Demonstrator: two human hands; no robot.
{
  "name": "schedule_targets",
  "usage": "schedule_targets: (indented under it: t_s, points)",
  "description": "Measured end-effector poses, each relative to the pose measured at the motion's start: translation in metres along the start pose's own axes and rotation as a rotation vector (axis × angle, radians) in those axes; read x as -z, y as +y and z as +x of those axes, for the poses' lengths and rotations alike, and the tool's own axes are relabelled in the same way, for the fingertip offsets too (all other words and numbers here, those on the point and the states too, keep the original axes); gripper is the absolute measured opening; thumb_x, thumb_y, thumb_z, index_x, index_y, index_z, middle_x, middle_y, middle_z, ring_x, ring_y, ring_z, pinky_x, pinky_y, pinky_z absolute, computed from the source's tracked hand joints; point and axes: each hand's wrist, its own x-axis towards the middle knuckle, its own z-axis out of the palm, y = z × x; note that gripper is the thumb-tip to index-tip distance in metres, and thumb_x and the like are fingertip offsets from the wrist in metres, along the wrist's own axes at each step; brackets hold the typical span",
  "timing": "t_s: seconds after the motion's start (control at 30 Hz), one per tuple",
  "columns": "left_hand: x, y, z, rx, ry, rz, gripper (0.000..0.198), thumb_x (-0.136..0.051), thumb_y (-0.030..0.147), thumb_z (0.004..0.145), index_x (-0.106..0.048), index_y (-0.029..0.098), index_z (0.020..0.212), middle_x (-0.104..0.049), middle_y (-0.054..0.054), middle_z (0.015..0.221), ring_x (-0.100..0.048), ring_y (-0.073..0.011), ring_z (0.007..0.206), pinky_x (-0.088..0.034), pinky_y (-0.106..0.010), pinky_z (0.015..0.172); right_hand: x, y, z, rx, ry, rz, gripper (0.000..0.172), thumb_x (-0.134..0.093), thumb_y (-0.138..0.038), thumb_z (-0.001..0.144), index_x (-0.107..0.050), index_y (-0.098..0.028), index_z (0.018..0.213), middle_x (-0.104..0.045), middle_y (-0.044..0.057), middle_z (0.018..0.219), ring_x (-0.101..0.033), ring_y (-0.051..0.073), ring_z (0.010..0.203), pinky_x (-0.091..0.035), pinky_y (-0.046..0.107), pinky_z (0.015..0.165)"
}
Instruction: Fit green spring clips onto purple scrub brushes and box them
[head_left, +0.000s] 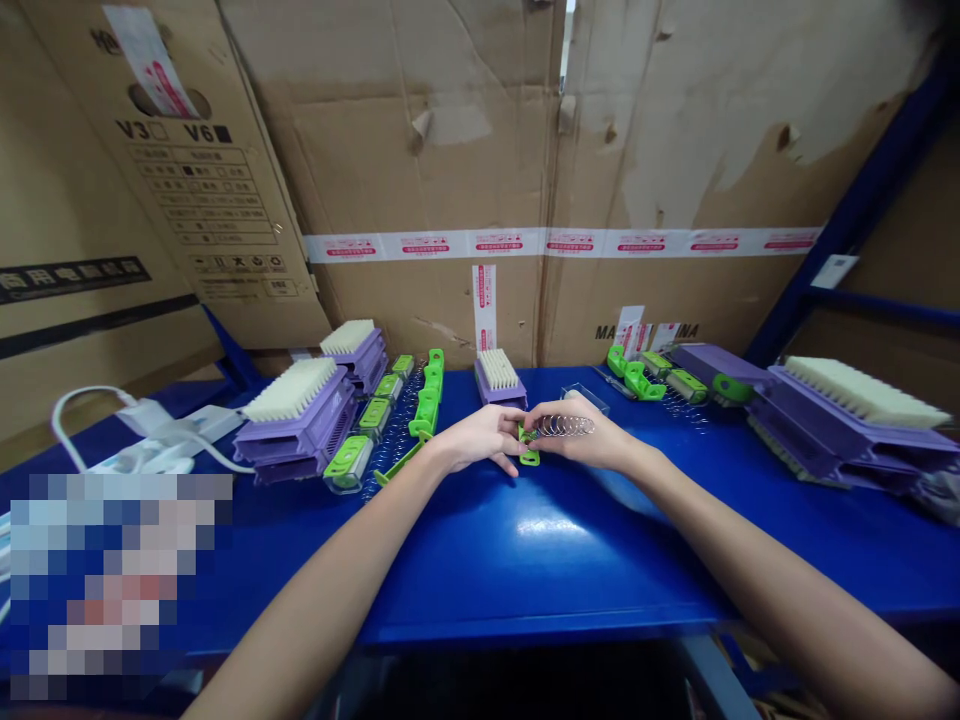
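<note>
Both my hands meet at the middle of the blue table (525, 540). My left hand (480, 438) is closed on a small green plastic part (528, 450). My right hand (581, 440) pinches a metal coil spring (566, 426) that lies across its fingers and reaches toward the green part. Just behind my hands a single purple brush with white bristles (499, 378) stands on the table.
Stacked purple brushes (300, 420) sit at the left, with rows of green parts (424, 400) and springs beside them. More purple brushes (847, 420) and green parts (645, 378) lie at the right. White cables (150, 440) lie far left. Cardboard boxes (480, 150) wall off the back.
</note>
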Motion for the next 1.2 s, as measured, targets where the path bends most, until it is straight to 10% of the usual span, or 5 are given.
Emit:
schedule_targets:
  t_s: [1.2]
  points:
    - [-0.013, 0.005, 0.004, 0.055, 0.173, 0.22, 0.045, -0.047, 0.0, 0.056, -0.053, 0.017, 0.097, -0.061, 0.0, 0.08, -0.042, -0.0044, 0.049, -0.024, -0.014, 0.038, -0.016, -0.005, 0.008, 0.074, 0.085, -0.324, 0.023, -0.064, -0.017, 0.072, -0.041, -0.019, 0.069, -0.05, -0.001, 0.069, -0.04, 0.011, 0.062, -0.028, 0.023, 0.058]
